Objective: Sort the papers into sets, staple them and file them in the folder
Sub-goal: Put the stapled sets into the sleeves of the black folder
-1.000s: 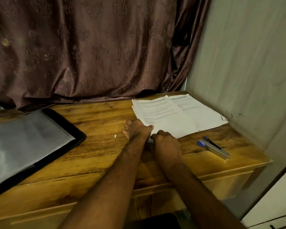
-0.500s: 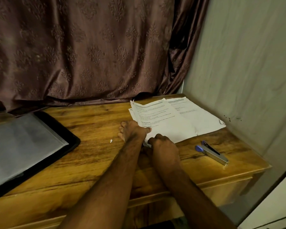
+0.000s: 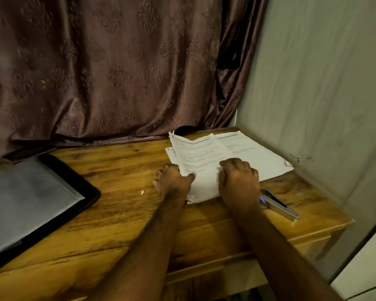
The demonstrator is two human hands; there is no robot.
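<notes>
Wooden desk (image 3: 122,216) before curtain (image 3: 109,68): papers (image 3: 206,153) at far right corner, left hand (image 3: 174,181) pinching lifted sheets' edge, likely to separate a set, right hand (image 3: 239,181) curled, pressing pile steady, stapler (image 3: 280,206) beside papers, folder (image 3: 30,205) open far left.

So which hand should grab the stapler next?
Probably the right hand. The stapler lies just beside its wrist, while the left hand pinches the lifted edge of the papers, on the far side.
</notes>
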